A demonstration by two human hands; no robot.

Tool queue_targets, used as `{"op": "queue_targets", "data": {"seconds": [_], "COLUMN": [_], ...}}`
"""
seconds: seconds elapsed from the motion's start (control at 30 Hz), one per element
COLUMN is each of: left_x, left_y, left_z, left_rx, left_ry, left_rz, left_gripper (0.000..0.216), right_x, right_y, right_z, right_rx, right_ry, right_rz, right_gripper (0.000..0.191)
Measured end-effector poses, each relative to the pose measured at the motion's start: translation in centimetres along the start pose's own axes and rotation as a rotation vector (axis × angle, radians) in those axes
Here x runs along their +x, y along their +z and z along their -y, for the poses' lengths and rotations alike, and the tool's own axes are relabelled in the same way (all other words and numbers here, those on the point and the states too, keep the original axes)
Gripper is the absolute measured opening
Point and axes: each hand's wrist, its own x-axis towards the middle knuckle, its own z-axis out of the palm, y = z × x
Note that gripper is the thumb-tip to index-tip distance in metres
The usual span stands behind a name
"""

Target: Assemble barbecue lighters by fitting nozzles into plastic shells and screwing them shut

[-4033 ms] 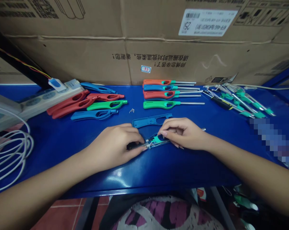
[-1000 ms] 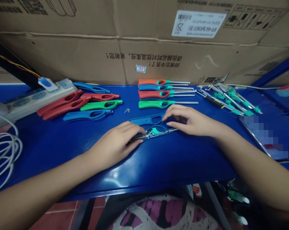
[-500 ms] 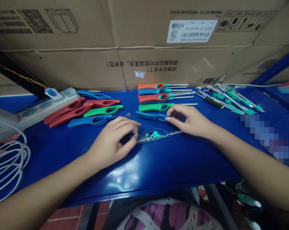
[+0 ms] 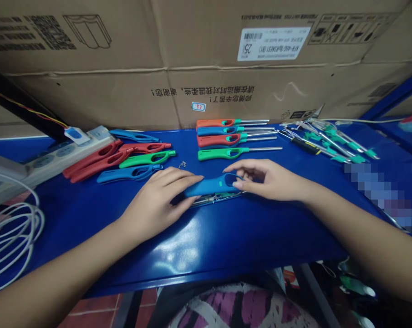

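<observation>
A blue half-shell of a stick lighter hangs just above the bench between my two hands. My left hand is closed on its left end, thumb below and fingers above. Fingers of my right hand pinch the loop-shaped trigger end. Directly beneath lies the opened lighter, its metal parts and thin wires partly showing; the shell and my hands hide the rest. Beyond my left hand sits a small heap of screws. Behind the shell, a green stick lighter lies closest in a row of assembled ones.
Red shells, a green shell and blue shells lie at the left beside a power strip and coiled white cable. Metal tubes with green triggers pile up at the right. A cardboard box stands behind.
My right hand has brought the blue half-shell nearer and turned it above the opened lighter. My left hand has closed on its left end.
</observation>
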Motion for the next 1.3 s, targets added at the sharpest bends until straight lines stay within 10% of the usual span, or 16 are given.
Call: {"op": "queue_targets", "data": {"seconds": [0.6, 1.3], "left_x": [0.0, -0.3], "left_y": [0.2, 1.0], "left_z": [-0.2, -0.9], "left_rx": [-0.064, 0.238], "left_ry": [-0.077, 0.087], "left_rz": [0.221, 0.170], "left_gripper": [0.031, 0.027], "right_x": [0.3, -0.2], "right_y": [1.3, 1.3], "right_z": [-1.3, -0.6], "right_rx": [-0.460, -0.903], "right_ry": [-0.254, -0.512], "right_rz": [0.043, 0.036], "right_gripper": [0.039, 0.034]}}
